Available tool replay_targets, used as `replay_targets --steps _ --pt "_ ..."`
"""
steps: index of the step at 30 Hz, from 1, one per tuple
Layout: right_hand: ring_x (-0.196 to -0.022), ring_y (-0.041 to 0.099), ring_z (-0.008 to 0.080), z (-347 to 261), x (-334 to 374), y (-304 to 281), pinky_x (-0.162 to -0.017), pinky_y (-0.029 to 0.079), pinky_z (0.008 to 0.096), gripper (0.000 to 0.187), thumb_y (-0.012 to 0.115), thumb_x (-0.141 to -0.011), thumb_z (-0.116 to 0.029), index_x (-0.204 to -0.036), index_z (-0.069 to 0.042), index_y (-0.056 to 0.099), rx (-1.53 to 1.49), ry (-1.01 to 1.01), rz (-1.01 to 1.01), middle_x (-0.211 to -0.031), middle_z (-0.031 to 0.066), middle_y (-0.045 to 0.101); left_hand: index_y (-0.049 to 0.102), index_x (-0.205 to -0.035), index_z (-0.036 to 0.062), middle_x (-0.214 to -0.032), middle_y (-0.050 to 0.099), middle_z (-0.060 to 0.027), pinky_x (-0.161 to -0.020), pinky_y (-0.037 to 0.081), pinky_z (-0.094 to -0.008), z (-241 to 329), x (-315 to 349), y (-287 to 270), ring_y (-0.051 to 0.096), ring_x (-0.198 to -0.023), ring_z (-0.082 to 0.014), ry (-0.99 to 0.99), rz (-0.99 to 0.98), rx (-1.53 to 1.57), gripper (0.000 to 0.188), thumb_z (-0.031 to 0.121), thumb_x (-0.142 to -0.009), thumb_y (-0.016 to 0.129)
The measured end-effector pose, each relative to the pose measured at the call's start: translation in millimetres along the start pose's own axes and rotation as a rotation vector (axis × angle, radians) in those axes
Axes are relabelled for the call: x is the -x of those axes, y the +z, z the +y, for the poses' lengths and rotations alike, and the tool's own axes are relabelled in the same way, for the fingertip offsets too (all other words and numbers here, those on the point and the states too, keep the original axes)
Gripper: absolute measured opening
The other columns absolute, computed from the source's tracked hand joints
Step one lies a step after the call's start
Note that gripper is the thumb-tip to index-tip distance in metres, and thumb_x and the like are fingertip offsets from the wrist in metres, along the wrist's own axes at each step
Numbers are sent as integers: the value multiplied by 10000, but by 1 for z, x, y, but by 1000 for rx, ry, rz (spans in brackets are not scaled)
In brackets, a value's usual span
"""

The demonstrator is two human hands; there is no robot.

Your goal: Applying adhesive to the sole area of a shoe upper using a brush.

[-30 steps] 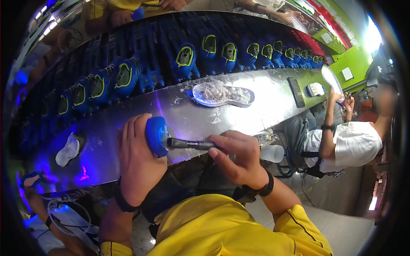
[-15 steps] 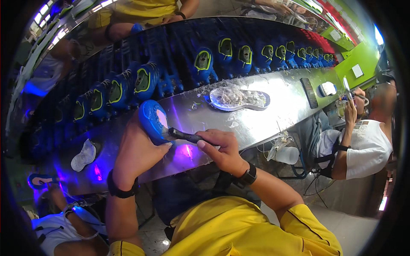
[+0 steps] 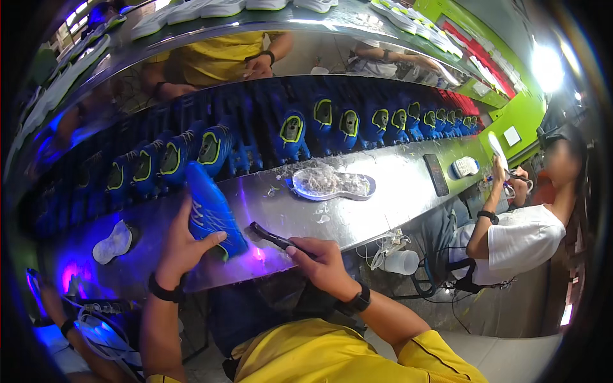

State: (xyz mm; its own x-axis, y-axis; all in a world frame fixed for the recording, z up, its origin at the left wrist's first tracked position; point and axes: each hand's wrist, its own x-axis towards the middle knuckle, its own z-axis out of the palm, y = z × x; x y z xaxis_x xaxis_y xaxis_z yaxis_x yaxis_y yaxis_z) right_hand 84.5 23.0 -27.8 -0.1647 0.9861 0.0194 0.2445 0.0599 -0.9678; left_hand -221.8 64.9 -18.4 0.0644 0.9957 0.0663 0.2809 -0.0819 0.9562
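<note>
My left hand (image 3: 179, 252) is closed on a blue shoe upper (image 3: 217, 207), gripping it by its side, with its laced side facing up and its underside hidden. In my right hand (image 3: 324, 271) is a slim dark-handled brush (image 3: 276, 236). The brush's head points left, just right of the shoe and apart from it, above the metal table (image 3: 300, 220). Beyond my hands lies a white shoe sole (image 3: 334, 185) heaped with pale scraps. Another whitish sole-shaped piece (image 3: 113, 242) rests on the table at the left.
Blue shoes (image 3: 292, 129) with yellow-green collars stand along a dark rack behind the table. White soles (image 3: 223, 7) line a shelf above. A dark flat bar (image 3: 437, 175) and a small white block (image 3: 465, 167) lie right. Co-workers sit at both sides; the right one (image 3: 520, 246) holds a sole.
The shoe has turned from showing its pink-and-blue underside to its laced side. The brush has come away from it. The whole view has tilted up and shifted.
</note>
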Motion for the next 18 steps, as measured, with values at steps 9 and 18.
replay_targets --steps 9,18 --pt "-668 626 170 -39 3 -13 -614 463 320 225 711 -1018 -134 -1154 40 754 191 -157 -60 -783 113 665 196 -1698 -26 -1607 470 -103 -1202 388 -351 35 62 26 506 -1407 -183 -236 -91 517 987 92 -925 798" --pt "-577 595 237 -43 15 -25 -553 442 356 195 735 -976 -123 -1113 14 763 258 -298 27 -732 129 630 220 -1685 -52 -1591 488 -121 -1205 384 -347 54 83 36 508 -1414 -188 -230 -187 549 1001 136 -900 813"
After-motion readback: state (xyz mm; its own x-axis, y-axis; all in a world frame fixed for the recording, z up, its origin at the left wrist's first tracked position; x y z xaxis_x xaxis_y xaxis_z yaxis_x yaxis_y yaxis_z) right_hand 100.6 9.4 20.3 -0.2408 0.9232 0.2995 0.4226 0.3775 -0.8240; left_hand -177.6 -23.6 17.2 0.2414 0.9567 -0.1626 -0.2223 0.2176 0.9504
